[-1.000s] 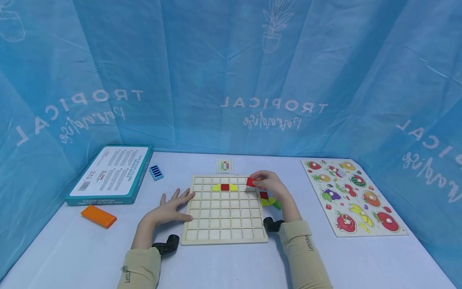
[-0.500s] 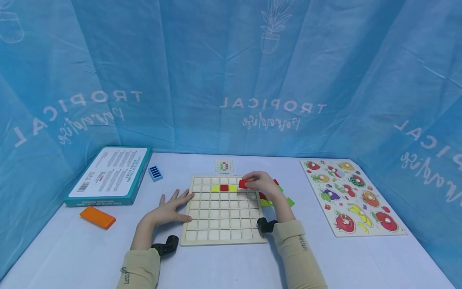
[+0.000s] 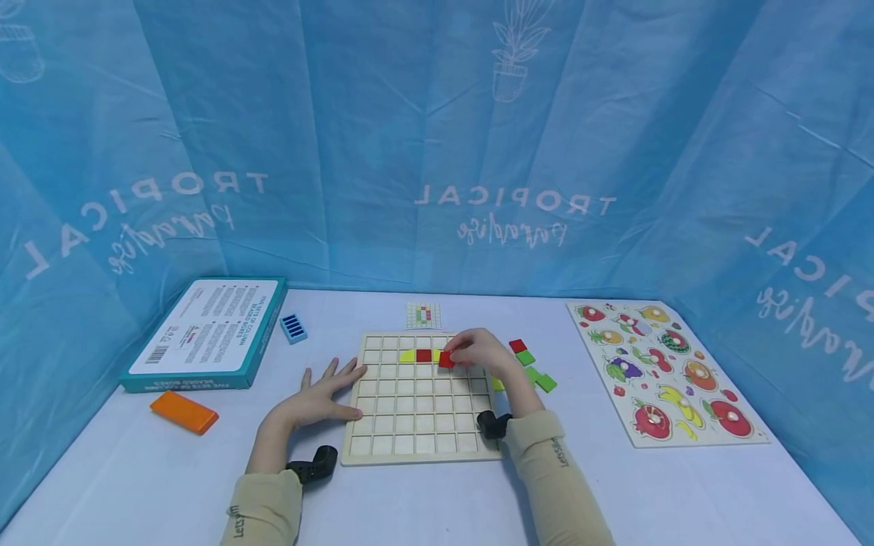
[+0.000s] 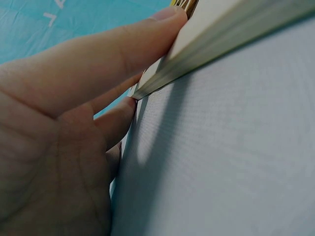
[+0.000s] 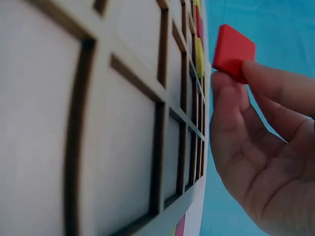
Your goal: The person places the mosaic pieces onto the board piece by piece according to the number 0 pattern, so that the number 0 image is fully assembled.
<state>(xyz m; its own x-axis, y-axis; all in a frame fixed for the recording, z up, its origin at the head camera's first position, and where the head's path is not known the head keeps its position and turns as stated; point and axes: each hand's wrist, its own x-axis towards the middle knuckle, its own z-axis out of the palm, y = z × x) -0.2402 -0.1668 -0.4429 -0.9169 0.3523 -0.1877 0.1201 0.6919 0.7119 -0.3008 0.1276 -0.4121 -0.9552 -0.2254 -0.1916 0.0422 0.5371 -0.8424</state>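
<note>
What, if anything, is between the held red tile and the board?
Nothing visible stands between the red tile and the board. A yellow piece sits in the board close by, partly hidden by the tile in the head view.

Grid board (image 5: 129,132) cut off, partly blurred in right wrist view.

The white table (image 3: 403,504) bears a gridded board (image 3: 425,405), teal box (image 3: 205,334) and fruit board (image 3: 668,374).

Card (image 3: 424,315) lies behind board (image 3: 425,424); loose tiles (image 3: 545,382) at its right; set tiles (image 3: 423,356) in its second row from the back. Box (image 3: 205,326) lies left of board, bar (image 3: 184,412) before box. Puzzle (image 3: 672,379) lies far right.
</note>
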